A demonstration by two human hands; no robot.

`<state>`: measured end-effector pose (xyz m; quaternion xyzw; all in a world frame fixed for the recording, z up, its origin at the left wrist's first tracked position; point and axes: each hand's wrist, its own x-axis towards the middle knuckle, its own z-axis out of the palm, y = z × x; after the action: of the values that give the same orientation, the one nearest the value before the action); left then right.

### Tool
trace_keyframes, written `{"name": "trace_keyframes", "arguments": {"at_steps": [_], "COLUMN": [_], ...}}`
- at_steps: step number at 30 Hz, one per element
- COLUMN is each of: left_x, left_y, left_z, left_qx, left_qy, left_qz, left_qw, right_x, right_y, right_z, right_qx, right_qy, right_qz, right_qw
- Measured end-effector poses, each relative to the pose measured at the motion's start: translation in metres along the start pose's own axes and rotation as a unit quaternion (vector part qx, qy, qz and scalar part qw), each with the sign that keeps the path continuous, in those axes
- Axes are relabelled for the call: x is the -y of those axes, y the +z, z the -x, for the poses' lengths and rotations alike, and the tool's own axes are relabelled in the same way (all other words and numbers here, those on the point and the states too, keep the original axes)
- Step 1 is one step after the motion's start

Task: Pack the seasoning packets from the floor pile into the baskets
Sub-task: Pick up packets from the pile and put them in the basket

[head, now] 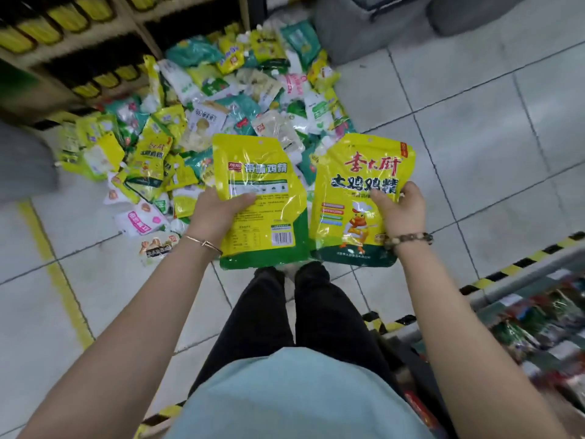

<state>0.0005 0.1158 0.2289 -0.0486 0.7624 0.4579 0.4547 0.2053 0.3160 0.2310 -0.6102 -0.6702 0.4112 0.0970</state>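
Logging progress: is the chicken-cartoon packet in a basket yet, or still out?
Out. The right hand holds the chicken-cartoon packet up in the air over the tiled floor, near the pile.

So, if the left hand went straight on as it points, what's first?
The left hand would likely meet the floor pile of yellow, green and white seasoning packets; depth unclear.

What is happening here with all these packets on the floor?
A person stands over a pile of yellow, green and white seasoning packets on the grey tiled floor. The left hand holds a yellow-green packet, barcode side up; the right hand holds a yellow packet with a cartoon chicken. Both are held side by side.
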Motion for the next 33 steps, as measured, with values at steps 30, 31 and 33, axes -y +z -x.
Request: {"name": "trace_keyframes", "arguments": {"at_steps": [30, 31, 33], "left_x": [-0.191, -0.202, -0.225], "left_y": [0.405, 0.41, 0.419], "left_z": [0.027, 0.017, -0.006], "left_qx": [-0.007, -0.011, -0.007], "left_qy": [0.166, 0.162, 0.162], "left_qz": [-0.094, -0.091, -0.087], "left_qw": [0.982, 0.983, 0.983], "right_x": [-0.067, -0.059, -0.041], "right_y": [-0.318, -0.317, -0.315], "right_z": [-0.261, -0.278, -0.313], "right_qx": [-0.089, -0.081, -0.077], "right_qy": [-0.016, -0.019, -0.033], "right_qz": [-0.097, -0.096, -0.084], "right_qw": [0.991, 0.992, 0.993]}}
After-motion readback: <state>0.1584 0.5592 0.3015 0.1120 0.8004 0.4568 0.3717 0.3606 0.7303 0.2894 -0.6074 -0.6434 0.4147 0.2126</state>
